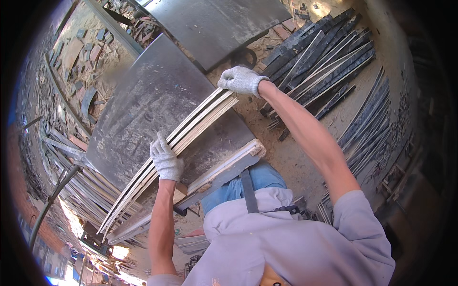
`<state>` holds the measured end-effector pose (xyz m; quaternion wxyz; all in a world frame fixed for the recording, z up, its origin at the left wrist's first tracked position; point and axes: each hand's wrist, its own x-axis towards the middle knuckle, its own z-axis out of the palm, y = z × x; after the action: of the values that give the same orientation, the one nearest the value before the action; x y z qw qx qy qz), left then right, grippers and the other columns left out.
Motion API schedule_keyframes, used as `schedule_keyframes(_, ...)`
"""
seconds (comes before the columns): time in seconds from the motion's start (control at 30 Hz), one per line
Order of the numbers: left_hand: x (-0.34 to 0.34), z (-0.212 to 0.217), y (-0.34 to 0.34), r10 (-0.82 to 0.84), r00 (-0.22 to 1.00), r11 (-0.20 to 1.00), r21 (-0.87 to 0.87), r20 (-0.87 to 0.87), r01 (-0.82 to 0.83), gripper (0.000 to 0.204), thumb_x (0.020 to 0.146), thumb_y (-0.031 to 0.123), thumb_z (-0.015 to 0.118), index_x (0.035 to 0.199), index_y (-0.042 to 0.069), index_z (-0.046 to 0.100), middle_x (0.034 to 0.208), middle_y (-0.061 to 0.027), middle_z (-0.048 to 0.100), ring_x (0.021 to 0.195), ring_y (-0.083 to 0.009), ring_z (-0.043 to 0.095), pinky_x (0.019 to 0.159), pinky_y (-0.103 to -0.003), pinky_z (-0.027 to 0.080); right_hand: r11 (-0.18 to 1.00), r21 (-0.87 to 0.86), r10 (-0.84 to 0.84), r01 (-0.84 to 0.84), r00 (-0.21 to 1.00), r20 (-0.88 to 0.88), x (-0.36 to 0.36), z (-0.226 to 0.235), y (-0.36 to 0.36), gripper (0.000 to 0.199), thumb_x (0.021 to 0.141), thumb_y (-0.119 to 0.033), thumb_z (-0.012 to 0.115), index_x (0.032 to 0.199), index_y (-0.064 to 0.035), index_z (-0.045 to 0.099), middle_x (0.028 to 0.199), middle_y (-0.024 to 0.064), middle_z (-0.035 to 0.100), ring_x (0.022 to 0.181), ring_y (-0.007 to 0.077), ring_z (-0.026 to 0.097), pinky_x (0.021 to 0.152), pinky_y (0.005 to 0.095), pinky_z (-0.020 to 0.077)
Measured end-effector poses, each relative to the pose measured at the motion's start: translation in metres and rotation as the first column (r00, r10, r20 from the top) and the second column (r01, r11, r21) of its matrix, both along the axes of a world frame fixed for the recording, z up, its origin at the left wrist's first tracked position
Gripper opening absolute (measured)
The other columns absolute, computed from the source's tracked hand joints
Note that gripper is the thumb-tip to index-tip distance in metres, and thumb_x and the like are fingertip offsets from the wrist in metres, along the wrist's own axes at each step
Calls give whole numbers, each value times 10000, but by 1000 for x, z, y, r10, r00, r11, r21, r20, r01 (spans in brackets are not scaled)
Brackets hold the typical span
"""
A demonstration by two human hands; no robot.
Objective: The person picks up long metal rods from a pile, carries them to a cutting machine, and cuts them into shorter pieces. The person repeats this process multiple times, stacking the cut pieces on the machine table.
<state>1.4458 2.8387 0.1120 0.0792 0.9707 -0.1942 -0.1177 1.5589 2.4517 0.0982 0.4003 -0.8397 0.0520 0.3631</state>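
A bundle of long, thin plywood strips (202, 118) lies slantwise over a dark metal table (138, 109), from the lower left up to the right. My right hand (241, 80), in a pale knit glove, is closed around the far right end of the strips. My left hand (166, 161), gloved the same way, grips the bundle near its middle, with its fingers laid over the top edges. The strips stand close together, with narrow gaps showing between some. The undersides of both hands are hidden.
A pale-edged wooden bar (226, 164) runs along the table's near edge, close to my waist. A second metal tabletop (214, 28) stands beyond. Piles of dark-faced strips (319, 62) lie on the floor at right, more strips (86, 183) at left. Scraps (88, 62) litter the far left.
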Motion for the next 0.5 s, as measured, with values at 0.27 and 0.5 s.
schedule_keyframes(0.27, 1, -5, 2, 9, 1000, 1000, -1, -10, -9, 1169, 650, 102, 812, 1618, -95, 188, 1265, -217, 527, 1229, -396, 516, 1137, -558, 359, 995, 48, -84, 85, 996, -15, -4, 1, -2, 429, 973, -491, 642, 1080, -105, 793, 1030, 145, 783, 1008, 326, 719, 917, 433, 530)
schedule_keyframes(0.5, -11, -17, 5, 59, 998, 998, -6, 27, -59, 834, 614, 96, 820, 1378, 53, 488, 1213, -177, 550, 1168, -395, 529, 1006, -534, 418, 921, -289, 389, -260, 611, 690, -68, 20, 86, 845, 808, -582, 768, 1427, -36, 589, 1435, 193, 603, 1388, 386, 509, 1177, 547, 352)
